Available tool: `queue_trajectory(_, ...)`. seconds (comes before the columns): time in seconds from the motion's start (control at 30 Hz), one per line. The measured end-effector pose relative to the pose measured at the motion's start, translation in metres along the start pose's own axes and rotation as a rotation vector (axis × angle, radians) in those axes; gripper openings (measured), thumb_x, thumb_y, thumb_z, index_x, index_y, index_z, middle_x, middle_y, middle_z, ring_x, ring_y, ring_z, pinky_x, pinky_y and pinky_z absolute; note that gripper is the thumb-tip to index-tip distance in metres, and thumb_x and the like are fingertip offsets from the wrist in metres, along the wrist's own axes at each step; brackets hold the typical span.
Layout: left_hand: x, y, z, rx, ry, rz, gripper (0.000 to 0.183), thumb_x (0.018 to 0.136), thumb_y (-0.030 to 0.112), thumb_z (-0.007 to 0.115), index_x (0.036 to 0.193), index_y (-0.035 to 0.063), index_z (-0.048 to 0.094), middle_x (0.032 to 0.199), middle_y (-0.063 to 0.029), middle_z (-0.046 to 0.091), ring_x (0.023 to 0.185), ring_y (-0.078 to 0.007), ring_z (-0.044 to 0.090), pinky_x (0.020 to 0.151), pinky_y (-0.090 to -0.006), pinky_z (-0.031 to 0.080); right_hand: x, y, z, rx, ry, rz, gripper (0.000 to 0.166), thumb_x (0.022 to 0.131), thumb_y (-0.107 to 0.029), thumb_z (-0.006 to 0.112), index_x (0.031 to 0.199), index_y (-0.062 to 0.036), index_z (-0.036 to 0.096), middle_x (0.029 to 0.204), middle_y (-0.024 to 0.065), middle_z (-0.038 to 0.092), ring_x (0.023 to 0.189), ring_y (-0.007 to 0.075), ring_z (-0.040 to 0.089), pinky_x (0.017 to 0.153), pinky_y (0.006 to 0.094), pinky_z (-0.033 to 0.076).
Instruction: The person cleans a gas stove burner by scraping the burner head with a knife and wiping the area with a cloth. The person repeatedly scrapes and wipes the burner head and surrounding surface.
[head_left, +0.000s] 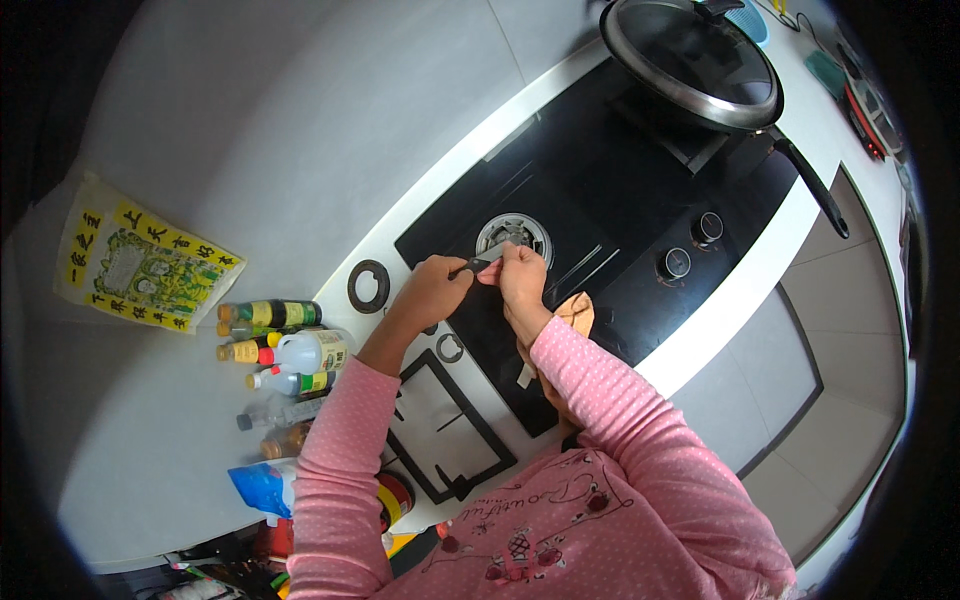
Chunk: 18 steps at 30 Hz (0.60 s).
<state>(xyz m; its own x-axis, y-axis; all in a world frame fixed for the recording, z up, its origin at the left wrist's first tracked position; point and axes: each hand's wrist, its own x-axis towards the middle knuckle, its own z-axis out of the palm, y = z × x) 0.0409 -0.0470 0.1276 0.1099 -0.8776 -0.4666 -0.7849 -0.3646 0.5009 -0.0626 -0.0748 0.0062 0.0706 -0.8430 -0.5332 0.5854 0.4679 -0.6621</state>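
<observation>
My left hand (435, 291) grips the dark handle of a small knife-like tool (491, 255) with a flat metal blade. The fingers of my right hand (523, 276) pinch the blade's other end. Both hands are over the near edge of an uncovered gas burner (517, 223), whose round metal base is exposed. The burner sits in a black glass cooktop (592, 180). Partly hidden by my right forearm, a brown cloth (576, 313) lies on the glass.
A black burner ring (368, 286), a smaller ring (450, 348) and a square pan support (466, 406) lie on the white counter. Several bottles (311, 351) stand along the wall. A lidded frying pan (694, 67) is on the far burner, handle jutting out past two knobs (675, 263).
</observation>
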Motion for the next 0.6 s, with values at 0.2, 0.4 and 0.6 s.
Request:
queue_trajectory(0.2,0.008,-0.009,-0.001,0.051,0.001,0.060,0.029,0.087,0.020,0.054,0.100,-0.0041,0.065,0.061,-0.0103,0.055,0.056,-0.0145,0.050,0.055,-0.0328,0.041,-0.001,-0.003,0.003,-0.005,0.011,0.006,0.028,0.097,-0.015,0.046,0.075,0.0019,0.051,0.061,0.0119,0.058,0.046,0.0207,0.060,0.044,0.0298,0.054)
queue_trajectory(0.4,0.001,-0.008,0.004,0.054,0.048,0.070,0.029,0.086,0.020,0.054,0.099,-0.0037,0.065,0.063,-0.0141,0.058,0.058,-0.0174,0.055,0.058,-0.0347,0.043,-0.002,0.002,0.001,-0.024,0.021,-0.013,0.027,0.097,-0.015,0.046,0.077,0.0024,0.052,0.062,0.0124,0.059,0.046,0.0199,0.060,0.044,0.0291,0.053)
queue_trajectory(0.6,-0.003,-0.008,-0.005,0.102,0.021,0.052,0.029,0.087,0.021,0.053,0.098,-0.0031,0.065,0.066,-0.0158,0.060,0.059,-0.0196,0.056,0.060,-0.0356,0.044,-0.005,0.002,0.005,-0.002,-0.031,0.028,0.028,0.097,-0.014,0.044,0.077,0.0024,0.053,0.063,0.0124,0.059,0.048,0.0202,0.061,0.046,0.0293,0.054)
